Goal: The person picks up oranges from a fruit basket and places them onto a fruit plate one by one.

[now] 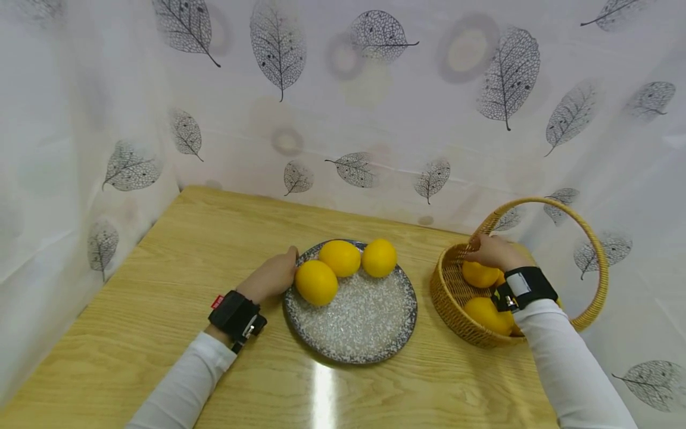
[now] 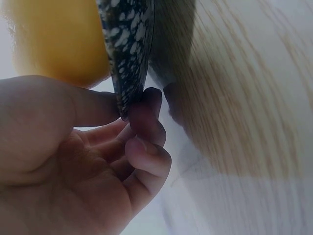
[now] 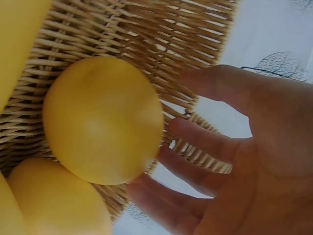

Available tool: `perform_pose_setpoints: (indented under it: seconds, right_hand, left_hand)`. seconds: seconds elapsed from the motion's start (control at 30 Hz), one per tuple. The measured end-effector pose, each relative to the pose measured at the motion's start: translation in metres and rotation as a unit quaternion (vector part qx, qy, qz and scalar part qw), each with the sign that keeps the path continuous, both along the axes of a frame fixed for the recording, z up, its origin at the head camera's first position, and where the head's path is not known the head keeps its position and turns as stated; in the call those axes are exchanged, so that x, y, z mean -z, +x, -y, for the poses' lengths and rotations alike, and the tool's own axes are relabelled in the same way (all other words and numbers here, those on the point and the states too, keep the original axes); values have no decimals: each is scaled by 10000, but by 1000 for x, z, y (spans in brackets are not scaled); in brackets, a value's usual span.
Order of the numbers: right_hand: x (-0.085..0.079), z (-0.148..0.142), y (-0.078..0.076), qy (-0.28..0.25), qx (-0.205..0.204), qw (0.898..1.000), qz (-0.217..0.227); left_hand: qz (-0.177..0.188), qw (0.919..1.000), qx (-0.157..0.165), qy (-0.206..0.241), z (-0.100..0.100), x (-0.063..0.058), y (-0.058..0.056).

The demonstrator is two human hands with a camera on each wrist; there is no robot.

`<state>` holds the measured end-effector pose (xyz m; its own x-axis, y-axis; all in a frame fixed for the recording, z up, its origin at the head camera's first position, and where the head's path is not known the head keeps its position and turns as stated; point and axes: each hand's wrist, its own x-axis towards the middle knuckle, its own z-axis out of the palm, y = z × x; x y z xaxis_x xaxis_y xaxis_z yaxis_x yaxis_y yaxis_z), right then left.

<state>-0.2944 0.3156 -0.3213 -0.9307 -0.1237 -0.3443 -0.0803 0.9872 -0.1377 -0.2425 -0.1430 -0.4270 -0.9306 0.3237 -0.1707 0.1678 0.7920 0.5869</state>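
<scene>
My left hand (image 1: 275, 274) pinches the left rim of a round speckled grey plate (image 1: 364, 333); in the left wrist view the thumb (image 2: 93, 105) lies on top and curled fingers are underneath. On the plate's far and left side sit three oranges, one (image 1: 317, 283) by my left hand, another (image 1: 340, 258) behind it and a third (image 1: 379, 258) to the right. My right hand (image 1: 495, 251) reaches into a wicker basket (image 1: 447, 307). In the right wrist view its fingers are spread beside an orange (image 3: 102, 120); whether the fingertips touch it I cannot tell.
More oranges (image 1: 488, 316) lie in the basket, partly hidden by my right wrist. The basket's tall arched handle (image 1: 597, 256) rises around my right forearm. Both stand on a wooden table (image 1: 214, 226), with a leaf-patterned curtain (image 1: 343, 119) behind.
</scene>
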Motion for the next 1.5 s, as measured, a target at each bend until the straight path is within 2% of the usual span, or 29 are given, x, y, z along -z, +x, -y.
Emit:
perform_pose_setpoints:
  seconds: [0.27,0.5,0.73,1.0,1.5]
  right_hand:
    - [7,-7,0,23,17,9999,117]
    - [11,-5,1,-20,-162,9986,503]
    - [15,-5,2,-371,253,9938,1015]
    - [15,-7,3,-609,503,9881,1317]
    - [11,-5,4,-394,126,9919,1201]
  left_hand:
    - [0,10000,17,37,0,-1,0]
    - [-3,10000,10,-24,0,1,-1]
    - [-44,10000,42,-64,0,3,-2]
    - [33,9999,16,-101,-1,2,-3]
    - [-7,10000,28,-82,-2,-2,0]
